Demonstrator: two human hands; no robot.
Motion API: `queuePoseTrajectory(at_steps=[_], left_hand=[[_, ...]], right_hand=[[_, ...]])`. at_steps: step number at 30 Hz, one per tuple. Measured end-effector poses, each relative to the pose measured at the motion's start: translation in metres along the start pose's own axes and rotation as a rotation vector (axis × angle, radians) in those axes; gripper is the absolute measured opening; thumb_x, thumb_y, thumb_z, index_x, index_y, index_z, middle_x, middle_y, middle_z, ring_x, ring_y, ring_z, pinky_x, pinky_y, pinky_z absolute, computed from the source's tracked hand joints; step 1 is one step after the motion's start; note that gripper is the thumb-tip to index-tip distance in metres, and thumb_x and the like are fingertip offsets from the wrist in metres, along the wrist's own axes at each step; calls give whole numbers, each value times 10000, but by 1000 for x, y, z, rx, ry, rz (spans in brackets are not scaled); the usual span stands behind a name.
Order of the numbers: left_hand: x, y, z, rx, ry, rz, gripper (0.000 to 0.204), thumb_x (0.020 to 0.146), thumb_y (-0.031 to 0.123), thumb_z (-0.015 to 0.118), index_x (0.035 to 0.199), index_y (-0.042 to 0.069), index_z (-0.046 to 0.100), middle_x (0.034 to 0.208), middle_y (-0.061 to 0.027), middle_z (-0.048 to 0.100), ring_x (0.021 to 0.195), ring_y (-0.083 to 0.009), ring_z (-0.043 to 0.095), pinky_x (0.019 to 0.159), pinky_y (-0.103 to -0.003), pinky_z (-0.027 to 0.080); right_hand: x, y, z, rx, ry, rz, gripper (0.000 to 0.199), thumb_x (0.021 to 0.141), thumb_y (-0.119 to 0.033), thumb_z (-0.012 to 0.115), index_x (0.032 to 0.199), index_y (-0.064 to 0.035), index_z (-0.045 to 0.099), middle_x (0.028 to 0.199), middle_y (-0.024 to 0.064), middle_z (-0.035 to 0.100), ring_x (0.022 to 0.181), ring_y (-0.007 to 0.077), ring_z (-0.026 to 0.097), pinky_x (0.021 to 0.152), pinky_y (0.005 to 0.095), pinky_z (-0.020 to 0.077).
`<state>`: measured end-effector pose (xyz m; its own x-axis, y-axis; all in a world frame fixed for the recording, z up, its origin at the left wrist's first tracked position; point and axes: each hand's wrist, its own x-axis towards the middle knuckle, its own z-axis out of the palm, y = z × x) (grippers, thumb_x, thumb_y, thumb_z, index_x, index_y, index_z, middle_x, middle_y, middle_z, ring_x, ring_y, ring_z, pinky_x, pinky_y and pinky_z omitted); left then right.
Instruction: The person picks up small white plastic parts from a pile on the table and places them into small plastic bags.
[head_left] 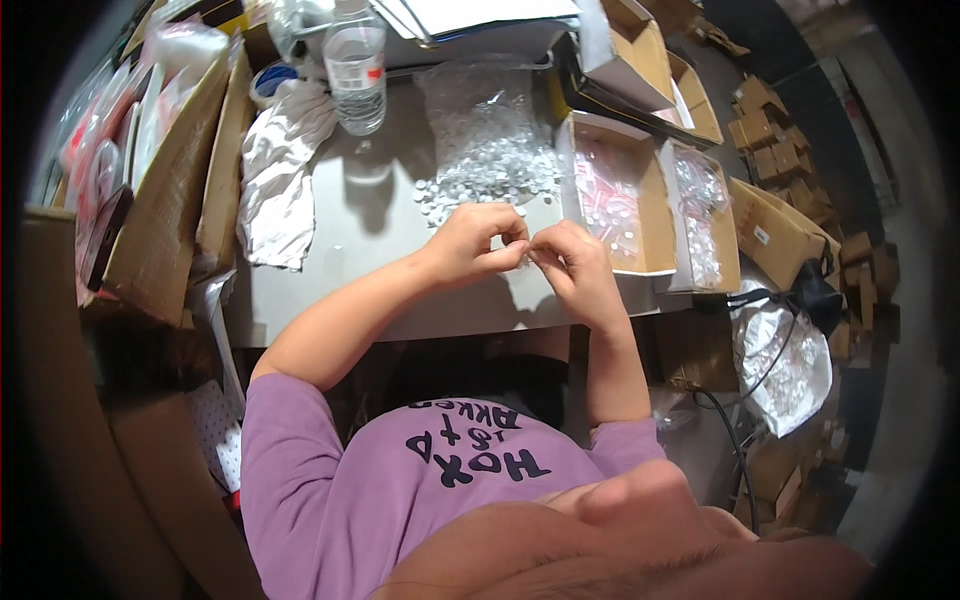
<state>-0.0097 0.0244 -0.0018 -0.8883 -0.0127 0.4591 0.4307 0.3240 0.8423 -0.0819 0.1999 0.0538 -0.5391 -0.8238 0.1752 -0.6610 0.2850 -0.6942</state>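
Left hand (478, 240) and right hand (578, 262) pinch 1 tiny clear part (526, 257) between fingertips above table (370, 230). Clear bag (487, 130) spills white caps; 2 cardboard boxes (640, 200) hold bagged clear parts.

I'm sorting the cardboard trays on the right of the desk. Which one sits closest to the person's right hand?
The tray of pinkish clear pieces, just beyond the right hand. The other tray, holding clear bagged parts, lies beside it, farther right.
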Motion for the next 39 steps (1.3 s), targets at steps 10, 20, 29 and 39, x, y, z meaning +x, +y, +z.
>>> queuePoseTrajectory(at_steps=[10,20,29,39], left_hand=[[3,7,-1,-25,98,-35,110,802,78,646,874,0,618,797,-80,633,714,-166,601,679,-282,476],[0,7,-1,-37,41,-97,209,806,100,657,990,18,602,798,-64,641,728,-137,615,678,-273,476],[1,4,4,-63,52,-58,198,808,125,640,953,3,583,709,-100,632,647,-176,623,603,-293,488],[7,9,-13,-8,142,-180,241,816,143,647,999,-10,610,820,-72,661,747,-133,616,681,-269,483]], right_hand=[[-50,66,-115,-688,864,404,232,796,-128,697,982,6,665,825,113,661,692,193,612,673,302,488],[1,109,-82,-747,-47,272,230,747,-109,650,961,-29,669,920,170,653,883,347,612,805,411,482],[9,109,-81,-656,2,329,159,757,-164,611,846,-59,689,927,162,656,856,333,620,780,408,491],[4,106,-89,-211,172,283,182,821,-119,630,944,6,679,804,149,673,710,230,646,681,312,494]])
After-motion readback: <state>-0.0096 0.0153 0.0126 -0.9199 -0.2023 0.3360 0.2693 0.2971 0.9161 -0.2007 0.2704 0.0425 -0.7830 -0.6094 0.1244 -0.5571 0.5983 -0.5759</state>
